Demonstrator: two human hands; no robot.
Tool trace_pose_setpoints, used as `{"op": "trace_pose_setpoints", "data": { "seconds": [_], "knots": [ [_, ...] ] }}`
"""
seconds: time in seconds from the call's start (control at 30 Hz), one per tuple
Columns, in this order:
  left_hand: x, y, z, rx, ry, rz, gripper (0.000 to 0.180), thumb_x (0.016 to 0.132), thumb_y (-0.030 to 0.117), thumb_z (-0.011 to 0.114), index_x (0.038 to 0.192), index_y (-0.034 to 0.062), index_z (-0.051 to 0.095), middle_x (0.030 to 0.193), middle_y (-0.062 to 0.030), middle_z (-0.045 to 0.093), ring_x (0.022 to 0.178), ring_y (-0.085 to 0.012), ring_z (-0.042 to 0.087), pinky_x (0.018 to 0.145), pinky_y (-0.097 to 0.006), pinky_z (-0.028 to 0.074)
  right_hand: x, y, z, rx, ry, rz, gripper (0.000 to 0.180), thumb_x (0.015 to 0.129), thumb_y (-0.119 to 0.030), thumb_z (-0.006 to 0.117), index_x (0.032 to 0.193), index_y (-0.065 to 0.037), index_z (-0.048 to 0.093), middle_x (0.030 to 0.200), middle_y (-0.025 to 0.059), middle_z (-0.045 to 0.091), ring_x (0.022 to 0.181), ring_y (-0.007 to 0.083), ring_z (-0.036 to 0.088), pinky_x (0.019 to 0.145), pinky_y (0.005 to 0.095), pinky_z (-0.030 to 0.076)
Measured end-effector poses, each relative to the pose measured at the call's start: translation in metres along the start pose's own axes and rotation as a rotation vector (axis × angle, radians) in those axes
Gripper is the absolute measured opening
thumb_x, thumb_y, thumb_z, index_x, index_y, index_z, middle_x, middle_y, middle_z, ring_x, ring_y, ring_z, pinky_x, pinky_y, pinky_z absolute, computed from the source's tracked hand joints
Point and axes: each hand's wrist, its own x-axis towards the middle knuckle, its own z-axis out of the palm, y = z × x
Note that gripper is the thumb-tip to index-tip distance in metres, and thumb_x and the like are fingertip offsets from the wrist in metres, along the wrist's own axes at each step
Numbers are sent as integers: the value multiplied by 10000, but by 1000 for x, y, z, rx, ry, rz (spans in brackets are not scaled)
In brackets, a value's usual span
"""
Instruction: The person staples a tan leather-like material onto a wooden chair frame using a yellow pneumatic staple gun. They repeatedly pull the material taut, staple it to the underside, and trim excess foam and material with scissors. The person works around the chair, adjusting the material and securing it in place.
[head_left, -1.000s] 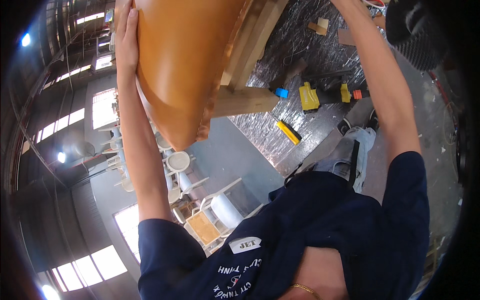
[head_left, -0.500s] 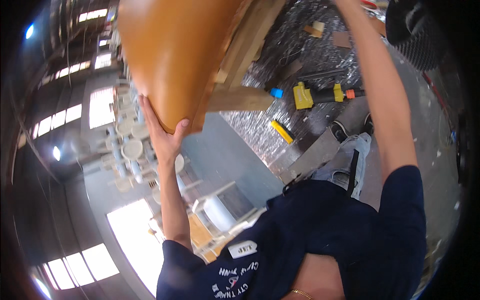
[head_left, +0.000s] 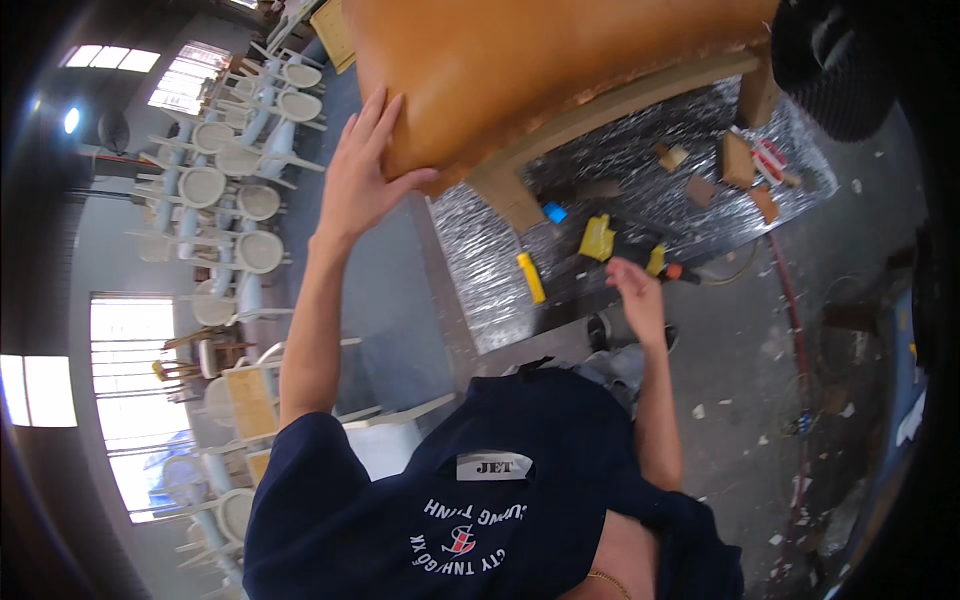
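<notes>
A large seat covered in orange-brown leather fills the top of the view. Its pale wooden frame shows along the lower edge, and a wooden leg reaches toward the worktable. My left hand lies on the leather's left corner, fingers stretched and thumb along the edge. On the table lies a yellow-and-black air tool resembling a staple gun, with an orange hose fitting. My right hand is over its near side, fingers loosely bent and apart; whether they touch it is unclear.
Shiny plastic film covers the worktable. On it are a yellow stick-like tool, a small blue piece, a wooden block and scraps. A red hose runs across the floor at right. Several pale chairs stand at left.
My right hand has come down from the upper right to the air tool. My left hand remains at the seat's corner. The view has turned, bringing more of the table into sight.
</notes>
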Motion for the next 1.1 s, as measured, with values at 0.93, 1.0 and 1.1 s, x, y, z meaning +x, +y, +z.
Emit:
{"op": "trace_pose_setpoints", "data": {
  "seconds": [0.93,1.0,1.1],
  "knots": [
    [-179,12,222,-1191,200,-825,354,1042,222,550,1139,-100,662,996,-150,719,872,-189,684,796,-318,560,13,-45,0,-636,-154,-93,355,951,-285,592,1174,-21,673,1065,172,727,998,309,697,878,396,530],
    [-199,3,244,-1166,118,-849,339,1031,217,564,1121,-92,671,1000,-148,718,871,-184,680,785,-319,557,7,-43,3,-639,-192,-12,366,944,-287,598,1194,-31,677,1094,162,728,1000,299,699,884,393,527],
    [-215,5,269,-953,-247,-928,350,965,256,667,1048,-84,680,947,-153,711,840,-185,667,755,-342,543,5,-23,-15,-641,-227,1,368,954,-293,584,1213,-45,667,1102,140,728,1019,283,695,906,374,527]
  ]
}}
